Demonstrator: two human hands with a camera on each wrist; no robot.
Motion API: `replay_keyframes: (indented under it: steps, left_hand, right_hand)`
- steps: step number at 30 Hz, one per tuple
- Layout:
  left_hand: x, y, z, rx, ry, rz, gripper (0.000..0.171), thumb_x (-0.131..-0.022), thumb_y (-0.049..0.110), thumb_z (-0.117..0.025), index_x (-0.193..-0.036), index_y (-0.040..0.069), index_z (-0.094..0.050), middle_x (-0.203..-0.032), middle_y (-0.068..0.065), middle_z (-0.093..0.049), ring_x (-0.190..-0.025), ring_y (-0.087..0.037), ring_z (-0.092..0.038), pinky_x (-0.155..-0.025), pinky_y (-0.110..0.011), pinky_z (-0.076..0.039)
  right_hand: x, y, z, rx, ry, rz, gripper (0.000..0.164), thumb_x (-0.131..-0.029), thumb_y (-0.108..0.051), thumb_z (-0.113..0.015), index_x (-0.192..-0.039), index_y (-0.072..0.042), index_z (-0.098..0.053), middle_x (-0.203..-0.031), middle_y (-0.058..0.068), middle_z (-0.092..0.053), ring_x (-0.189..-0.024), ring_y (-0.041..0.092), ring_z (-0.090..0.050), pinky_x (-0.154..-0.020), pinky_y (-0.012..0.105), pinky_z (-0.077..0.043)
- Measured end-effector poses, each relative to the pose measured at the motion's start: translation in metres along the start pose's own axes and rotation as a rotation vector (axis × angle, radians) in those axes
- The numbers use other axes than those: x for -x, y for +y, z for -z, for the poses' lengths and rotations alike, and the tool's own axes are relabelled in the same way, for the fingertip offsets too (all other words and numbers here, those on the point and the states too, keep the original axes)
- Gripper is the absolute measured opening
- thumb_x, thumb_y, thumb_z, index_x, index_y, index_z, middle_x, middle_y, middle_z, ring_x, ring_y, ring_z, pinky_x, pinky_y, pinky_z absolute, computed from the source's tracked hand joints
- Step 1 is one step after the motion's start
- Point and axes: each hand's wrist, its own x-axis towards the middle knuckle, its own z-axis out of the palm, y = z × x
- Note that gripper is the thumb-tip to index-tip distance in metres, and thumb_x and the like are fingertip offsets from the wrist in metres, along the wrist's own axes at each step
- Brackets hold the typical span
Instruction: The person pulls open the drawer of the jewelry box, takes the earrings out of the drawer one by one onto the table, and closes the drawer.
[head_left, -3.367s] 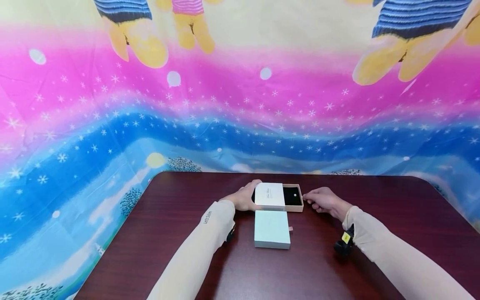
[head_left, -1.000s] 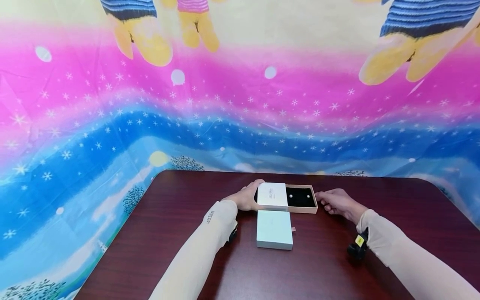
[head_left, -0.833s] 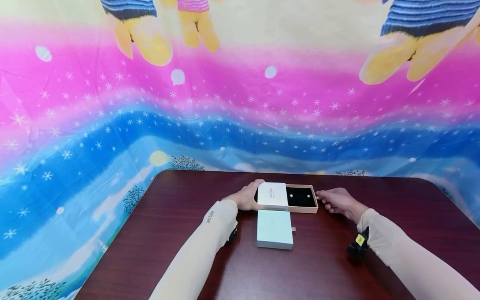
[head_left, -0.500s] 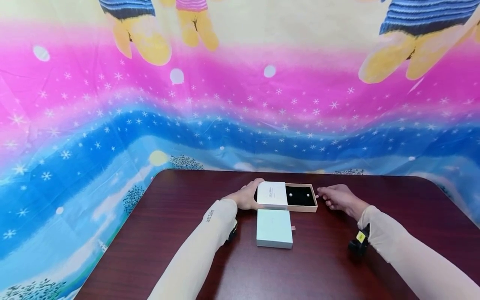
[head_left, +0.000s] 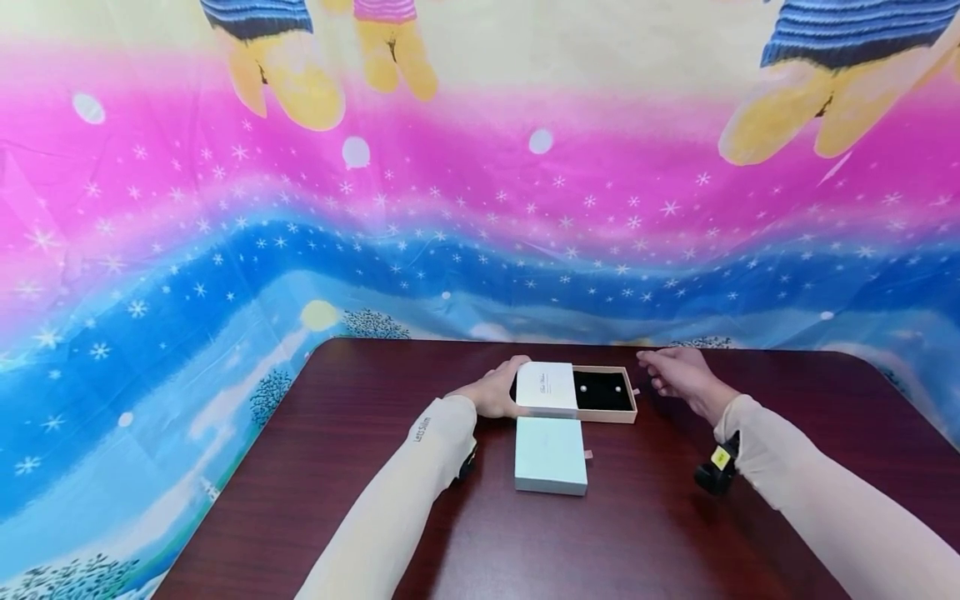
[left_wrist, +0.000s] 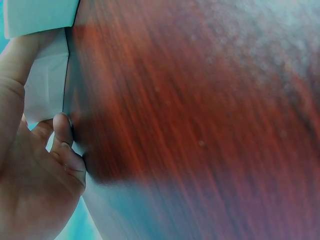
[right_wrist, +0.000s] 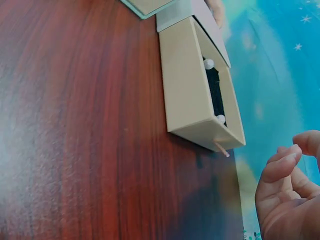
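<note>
The white box point(head_left: 546, 387) sits toward the far side of the dark wooden table point(head_left: 525, 542), its drawer point(head_left: 606, 416) pulled out to the right so that a black pad point(head_left: 602, 402) with two small white beads, the left bead point(head_left: 583, 389) and the right bead point(head_left: 618, 389), lies in view. Fine script is printed on top of the white box, too small to read. The left hand point(head_left: 491, 396) grips the white box at its left end, thumb on the near side and fingers on the far side. The right hand point(head_left: 686, 375) is to the right of the white box, just beyond the drawer's pink tab point(head_left: 636, 392); it pinches nothing, its fingers loosely bent and apart from the tab. Directly on the near side of the white box lies a mint box point(head_left: 551, 450), closed, with a small pink ribbon point(head_left: 588, 454) poking out on its right; faint marks on its top cannot be made out. Left of the white box, the cream left sleeve point(head_left: 431, 425) carries lettering that appears to say "Lets Slim". Nearer the person and right of the white box, a black wrist camera point(head_left: 714, 479) bears a yellow sticker point(head_left: 721, 457), its characters unreadable.
</note>
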Motion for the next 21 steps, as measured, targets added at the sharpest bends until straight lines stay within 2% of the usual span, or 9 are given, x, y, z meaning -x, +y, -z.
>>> replay_keyframes:
  steps: [8, 21]
  left_hand:
    - [-0.001, -0.001, 0.0, -0.001, -0.002, -0.003, 0.092, -0.088, 0.03, -0.078, -0.158, 0.012, -0.02, -0.149, -0.012, -0.043, -0.128, -0.028, -0.045, -0.111, -0.046, -0.036]
    - [-0.005, -0.005, -0.002, -0.012, -0.002, 0.008, 0.093, -0.088, 0.029, -0.079, -0.158, 0.014, -0.02, -0.151, -0.01, -0.041, -0.13, -0.026, -0.045, -0.111, -0.044, -0.037]
  right_hand:
    - [0.0, -0.009, -0.001, -0.017, 0.042, 0.028, 0.025, -0.103, -0.024, -0.055, -0.11, -0.001, -0.062, -0.076, -0.009, -0.053, -0.059, 0.0, -0.051, -0.057, 0.018, -0.048]
    - [0.001, -0.017, -0.02, -0.016, 0.007, 0.034, 0.037, -0.106, -0.028, -0.05, -0.118, 0.006, -0.06, -0.076, -0.009, -0.054, -0.057, 0.0, -0.05, -0.054, 0.018, -0.046]
